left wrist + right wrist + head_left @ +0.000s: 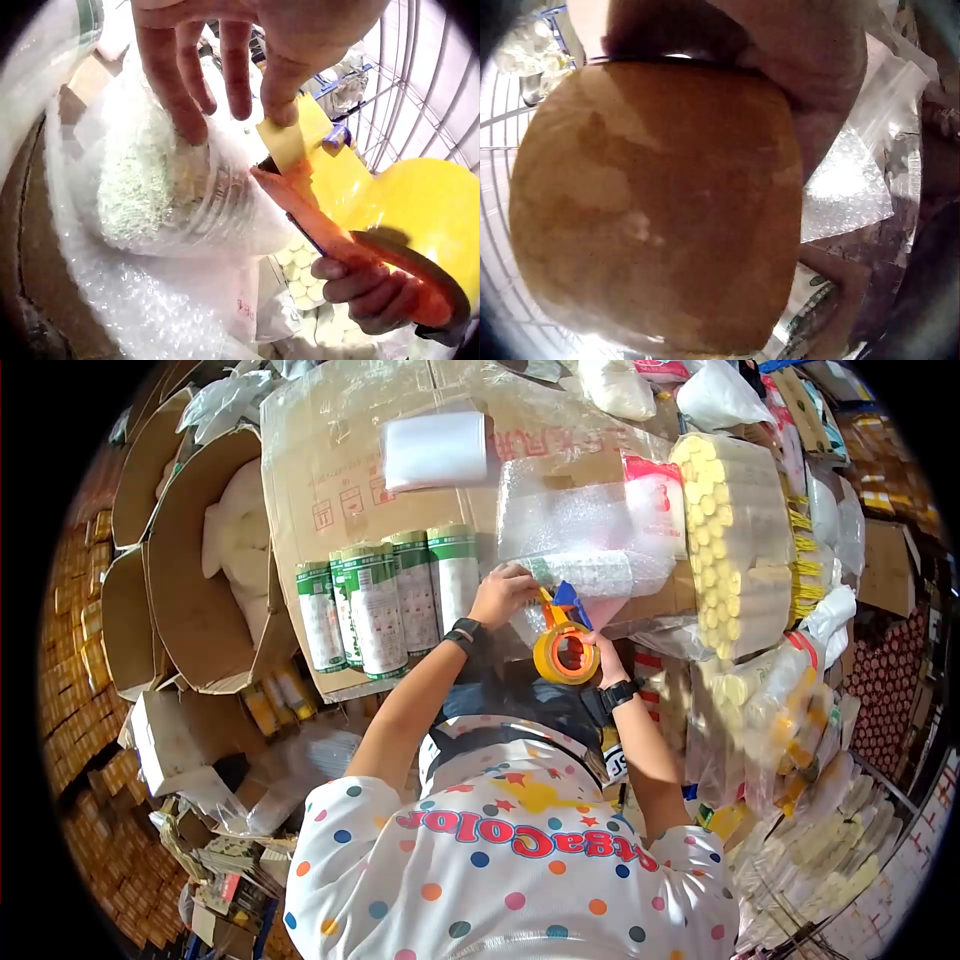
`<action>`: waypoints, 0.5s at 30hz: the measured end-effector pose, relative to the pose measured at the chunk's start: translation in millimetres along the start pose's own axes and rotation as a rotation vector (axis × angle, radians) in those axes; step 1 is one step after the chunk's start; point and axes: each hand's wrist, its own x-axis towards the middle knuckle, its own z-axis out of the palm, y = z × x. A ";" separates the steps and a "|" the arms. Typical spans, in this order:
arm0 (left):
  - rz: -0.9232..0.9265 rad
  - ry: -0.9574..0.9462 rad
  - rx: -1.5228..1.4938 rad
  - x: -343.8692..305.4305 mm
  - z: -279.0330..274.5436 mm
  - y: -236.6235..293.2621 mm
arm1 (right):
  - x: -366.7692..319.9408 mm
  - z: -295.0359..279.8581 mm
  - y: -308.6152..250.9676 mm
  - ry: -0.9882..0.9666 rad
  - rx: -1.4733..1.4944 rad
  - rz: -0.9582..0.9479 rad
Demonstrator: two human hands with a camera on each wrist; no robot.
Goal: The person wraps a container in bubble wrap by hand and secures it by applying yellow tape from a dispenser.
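Observation:
My right hand point(606, 660) grips an orange tape dispenser point(322, 217) loaded with a wide roll of yellow packing tape point(549, 652). A blue part point(569, 600) stands at its top end. A short strip of tape point(283, 142) reaches from the dispenser's tip to the thumb of my left hand point(503, 597), whose other fingers are spread apart from the thumb. Under and beside the left fingers lies a pale bundle point(142, 180) in clear bubble wrap point(560, 520). In the right wrist view the tape roll point(660, 217) covers most of the work.
Several green-and-white wrapped rolls point(375, 610) stand on the cardboard point(320, 450) left of my hands. A white stack of sheets point(435, 450) lies farther back. At the right are bundled yellow-ended rolls point(735, 550). Large open boxes point(180, 580) stand at the far left.

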 end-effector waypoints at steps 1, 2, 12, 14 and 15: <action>-0.007 0.008 -0.008 -0.9 1.2 -0.4 | -2.5 2.3 1.1 -0.031 0.038 0.010; -0.011 0.017 -0.015 -0.1 2.1 -1.5 | -4.7 4.6 1.2 -0.028 0.051 0.004; -0.415 -0.256 -0.568 3.3 -15.4 -27.0 | -28.4 48.0 10.4 0.393 -0.846 -0.693; -0.564 -0.360 -0.678 13.2 -17.1 -31.9 | -32.2 56.1 17.5 0.514 -1.061 -0.844; -0.610 -0.413 -0.639 18.9 -21.4 -27.5 | -29.7 58.5 19.7 0.531 -1.153 -0.907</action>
